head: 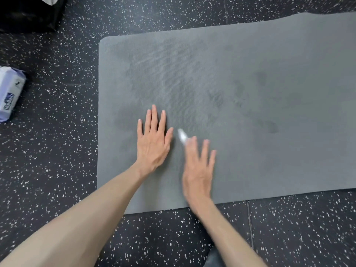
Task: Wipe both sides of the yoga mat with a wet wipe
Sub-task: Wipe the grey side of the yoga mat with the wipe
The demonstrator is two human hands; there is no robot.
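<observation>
**Two hands on the grey mat**

On the dark speckled floor [57, 170] lies a grey yoga mat [250, 64], spread out flat. Its short end with the round corners is on the left, and the mat runs off the picture on the right. Some darker, damp-looking patches show on the mat, near the middle and toward the right.

The left hand [153, 140] lies flat on the mat, palm down. Its fingers are straight and a little spread. It holds nothing.

The right hand [198, 170] is just beside it, also over the mat, and it looks blurry. Its fingers are mostly straight and point away from the person. A small white wet wipe [182, 136] pokes out by the first finger, touching the mat. The blur hides how the fingers hold it, so I cannot tell if they pinch it or just press on it.

Far to the left, on the floor, sits a pale purple pack of wipes [9, 93]. It is well apart from the mat. A black bag [28, 14] sits in the top left corner.
</observation>
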